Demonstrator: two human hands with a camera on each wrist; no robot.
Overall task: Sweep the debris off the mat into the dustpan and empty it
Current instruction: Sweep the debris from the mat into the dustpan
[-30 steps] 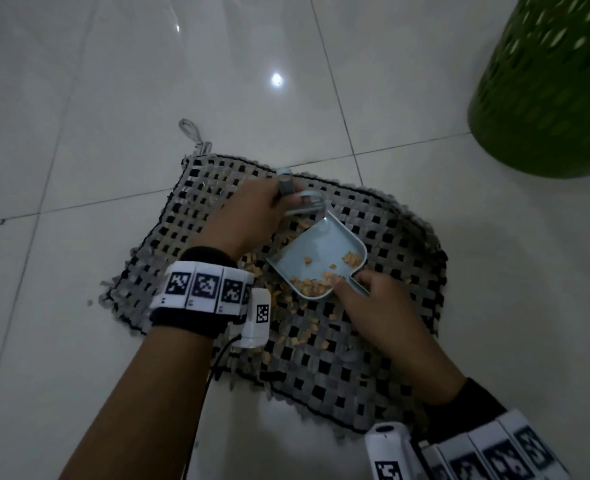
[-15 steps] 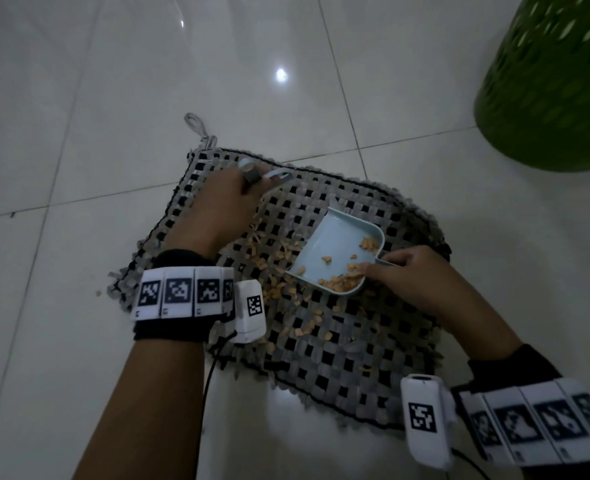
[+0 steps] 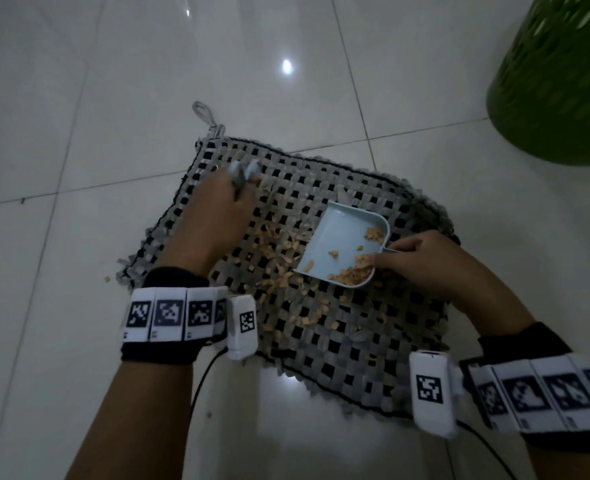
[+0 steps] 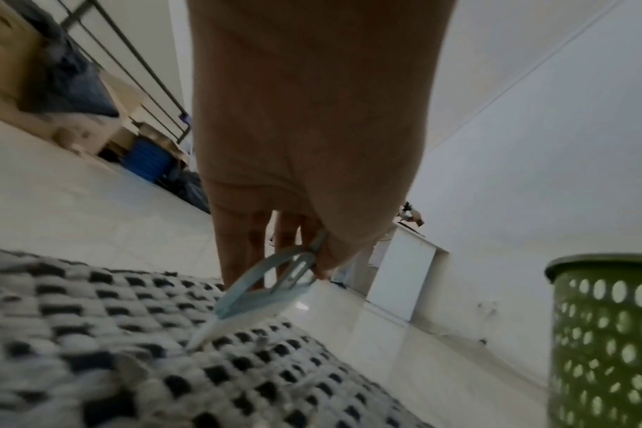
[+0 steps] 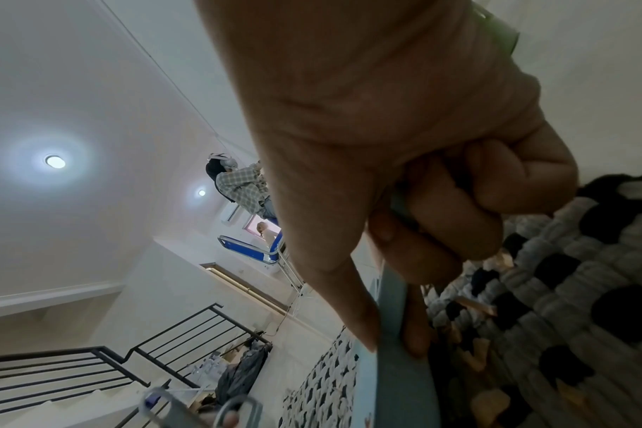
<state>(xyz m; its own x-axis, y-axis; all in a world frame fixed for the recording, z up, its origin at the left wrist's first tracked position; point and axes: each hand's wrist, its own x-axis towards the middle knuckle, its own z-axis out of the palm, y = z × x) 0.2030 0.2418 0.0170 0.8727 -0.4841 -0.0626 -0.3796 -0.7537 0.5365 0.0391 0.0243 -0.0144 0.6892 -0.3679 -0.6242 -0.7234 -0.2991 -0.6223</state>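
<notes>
— Where's the debris [image 3: 288,268] now?

— Most of it lies scattered on the mat [image 3: 324,327], in the stretch between the two hands. A small heap sits inside the dustpan [image 3: 344,245], piled against the wall nearest the right hand's fingertips.

— And the dustpan itself?

— On the mat, its open edge turned toward the left hand. The right hand [image 3: 421,263] grips it at the handle corner: thumb over the rim, the other fingers curled under and round the handle, as the right wrist view [image 5: 403,179] shows.

— The left hand?

— The left hand [image 3: 217,216] is up near the mat's far edge, fingers closed round the looped handle of a small pale-blue brush [image 4: 272,285]. In the left wrist view the hand [image 4: 304,150] has the brush angled down from the fingers, with its bristle tip touching the weave of the mat [image 4: 165,362]. Well apart from the dustpan.

— Anything beyond the mat?

— White floor tiles [image 3: 79,98] all round, and a hanging loop [image 3: 205,114] at the mat's far corner, just past the left fingers. A green perforated bin [image 3: 560,81] stands off past the right hand, clear of the mat; you see the bin [image 4: 605,333] from the left wrist too.
</notes>
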